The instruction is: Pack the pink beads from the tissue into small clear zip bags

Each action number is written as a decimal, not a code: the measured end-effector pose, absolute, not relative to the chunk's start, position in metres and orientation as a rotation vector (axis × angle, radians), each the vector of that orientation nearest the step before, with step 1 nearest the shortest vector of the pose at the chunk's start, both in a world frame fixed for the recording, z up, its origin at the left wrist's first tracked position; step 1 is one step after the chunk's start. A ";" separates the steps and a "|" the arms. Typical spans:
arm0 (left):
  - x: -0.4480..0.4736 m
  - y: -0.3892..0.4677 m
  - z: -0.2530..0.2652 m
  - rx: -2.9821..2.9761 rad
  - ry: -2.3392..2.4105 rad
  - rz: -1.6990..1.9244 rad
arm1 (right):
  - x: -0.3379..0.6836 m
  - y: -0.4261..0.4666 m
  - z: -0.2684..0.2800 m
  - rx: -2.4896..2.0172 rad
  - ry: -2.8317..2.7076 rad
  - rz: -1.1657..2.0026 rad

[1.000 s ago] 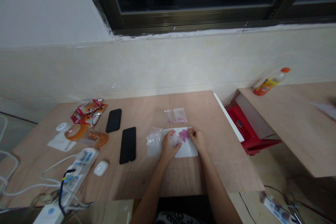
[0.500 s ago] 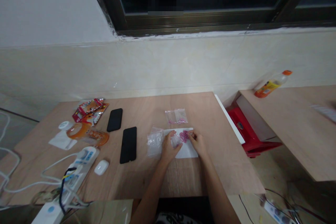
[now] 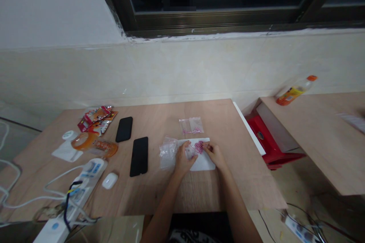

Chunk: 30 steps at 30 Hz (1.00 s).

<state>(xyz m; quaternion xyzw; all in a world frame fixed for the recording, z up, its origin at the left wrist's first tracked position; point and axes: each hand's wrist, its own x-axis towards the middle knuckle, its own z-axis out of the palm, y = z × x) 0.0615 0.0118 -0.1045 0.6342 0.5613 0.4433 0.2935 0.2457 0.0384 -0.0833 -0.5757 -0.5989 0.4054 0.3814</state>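
A cluster of small pink beads (image 3: 199, 147) lies on a white sheet of paper (image 3: 203, 165) on the table. My left hand (image 3: 183, 159) rests at the paper's left side, thumb and fingers curved around a small clear plastic bag (image 3: 189, 153) beside the beads. At the right edge of the cluster, my right hand (image 3: 213, 154) has its fingertips pinched together; what is between them is too small to make out. Beyond the paper lie two small clear bags (image 3: 196, 125) with a few pink beads inside. Left of my left hand sits a stack of clear plastic bags (image 3: 168, 154).
Two black phones (image 3: 139, 156) (image 3: 124, 129) lie to the left, near a white earbud case (image 3: 110, 180). Further left are an orange bottle (image 3: 95, 145), snack packets (image 3: 98, 119) and a power strip (image 3: 82, 190) with cables. A drink bottle (image 3: 293, 93) stands on another table.
My right fingertips have shifted slightly at the edge of the beads. The left hand keeps its place around the clear bag, and the view has tilted very slightly.
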 end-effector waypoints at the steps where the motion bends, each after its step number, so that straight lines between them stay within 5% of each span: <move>1: 0.061 0.012 -0.104 1.689 1.496 1.178 | 0.248 0.038 -0.083 -1.496 -1.531 1.011; 30: 0.061 0.012 -0.106 1.703 1.499 1.178 | 0.248 0.040 -0.081 -1.652 -1.579 0.874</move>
